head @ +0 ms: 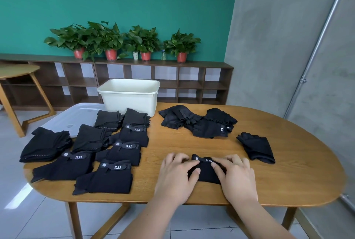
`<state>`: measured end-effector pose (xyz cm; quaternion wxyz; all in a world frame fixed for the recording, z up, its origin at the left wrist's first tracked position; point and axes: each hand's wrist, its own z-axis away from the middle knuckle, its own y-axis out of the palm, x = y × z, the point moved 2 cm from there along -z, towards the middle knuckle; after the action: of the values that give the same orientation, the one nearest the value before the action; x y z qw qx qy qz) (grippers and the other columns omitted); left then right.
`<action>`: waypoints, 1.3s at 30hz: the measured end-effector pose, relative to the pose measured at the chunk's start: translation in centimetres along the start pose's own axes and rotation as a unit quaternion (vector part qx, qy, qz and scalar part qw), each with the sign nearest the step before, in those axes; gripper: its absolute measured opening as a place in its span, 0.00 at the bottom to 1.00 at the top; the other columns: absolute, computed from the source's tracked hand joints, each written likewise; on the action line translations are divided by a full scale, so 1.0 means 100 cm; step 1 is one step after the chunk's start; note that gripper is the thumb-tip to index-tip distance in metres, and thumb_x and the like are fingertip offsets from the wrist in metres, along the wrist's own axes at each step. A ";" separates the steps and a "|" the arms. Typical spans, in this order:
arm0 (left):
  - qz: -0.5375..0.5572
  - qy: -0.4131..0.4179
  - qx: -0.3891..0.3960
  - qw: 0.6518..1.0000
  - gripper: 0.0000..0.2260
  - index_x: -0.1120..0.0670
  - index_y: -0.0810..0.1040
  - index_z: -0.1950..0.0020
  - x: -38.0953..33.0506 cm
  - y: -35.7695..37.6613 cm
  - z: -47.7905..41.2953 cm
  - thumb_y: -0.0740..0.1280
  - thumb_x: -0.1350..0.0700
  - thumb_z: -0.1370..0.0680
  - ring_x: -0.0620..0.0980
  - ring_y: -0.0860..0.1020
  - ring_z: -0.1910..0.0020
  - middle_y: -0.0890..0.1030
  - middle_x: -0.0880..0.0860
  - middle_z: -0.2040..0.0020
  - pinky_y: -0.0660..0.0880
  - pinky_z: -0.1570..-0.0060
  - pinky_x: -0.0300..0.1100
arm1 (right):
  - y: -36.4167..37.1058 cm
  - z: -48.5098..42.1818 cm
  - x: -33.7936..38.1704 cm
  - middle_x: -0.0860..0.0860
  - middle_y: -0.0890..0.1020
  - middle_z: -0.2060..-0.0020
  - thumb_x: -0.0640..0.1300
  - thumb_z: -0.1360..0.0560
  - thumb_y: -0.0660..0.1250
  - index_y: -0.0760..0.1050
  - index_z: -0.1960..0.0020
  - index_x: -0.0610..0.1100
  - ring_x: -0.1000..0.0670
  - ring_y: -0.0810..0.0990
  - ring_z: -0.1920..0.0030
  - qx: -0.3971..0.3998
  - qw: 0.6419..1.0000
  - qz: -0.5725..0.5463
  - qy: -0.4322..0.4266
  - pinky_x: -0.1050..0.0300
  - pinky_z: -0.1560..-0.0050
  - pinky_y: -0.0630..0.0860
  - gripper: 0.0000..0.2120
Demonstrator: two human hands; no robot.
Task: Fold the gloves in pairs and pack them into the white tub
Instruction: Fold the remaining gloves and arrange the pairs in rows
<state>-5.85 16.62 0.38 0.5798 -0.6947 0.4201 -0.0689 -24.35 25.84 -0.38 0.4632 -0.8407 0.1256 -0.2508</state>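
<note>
The left hand (176,173) and right hand (235,176) hold a folded glove pair (207,172) between them on the table (288,171). Left of the grip lie rows of folded pairs (123,152); behind those, a lid (76,115) and the tub (130,98). Behind the grip sits a loose heap of gloves (197,123); to its right, a single glove (257,149).
</note>
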 end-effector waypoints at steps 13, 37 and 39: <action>0.004 -0.087 -0.030 0.996 0.17 0.33 0.73 0.25 0.005 0.002 -0.007 0.57 0.44 0.13 0.51 0.56 0.22 0.68 0.43 0.23 0.52 0.20 0.49 | -0.003 -0.007 0.009 0.54 0.53 0.16 0.68 0.16 0.44 0.50 0.19 0.71 0.43 0.42 0.16 0.195 0.980 0.025 -0.030 0.42 0.18 0.48 0.26; -0.141 0.037 0.202 0.969 0.35 0.46 0.39 0.14 -0.001 -0.007 -0.024 0.38 0.30 0.17 0.43 0.30 0.19 0.34 0.45 0.15 0.34 0.18 0.51 | -0.013 -0.014 -0.005 0.59 0.67 0.21 0.61 0.15 0.53 0.63 0.21 0.65 0.51 0.56 0.20 0.159 0.966 -0.194 0.060 0.50 0.21 0.57 0.22; -0.152 0.027 0.193 0.969 0.35 0.45 0.40 0.14 0.009 -0.010 -0.033 0.38 0.30 0.17 0.44 0.31 0.18 0.36 0.44 0.15 0.33 0.18 0.53 | -0.012 -0.021 -0.001 0.58 0.65 0.21 0.61 0.15 0.54 0.63 0.21 0.65 0.49 0.56 0.20 0.166 0.969 -0.172 0.057 0.49 0.21 0.57 0.22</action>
<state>-6.67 13.52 1.97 0.6740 -0.6235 0.3035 -0.2547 -25.59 25.04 1.54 0.5379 -0.7456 -0.0386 -0.3914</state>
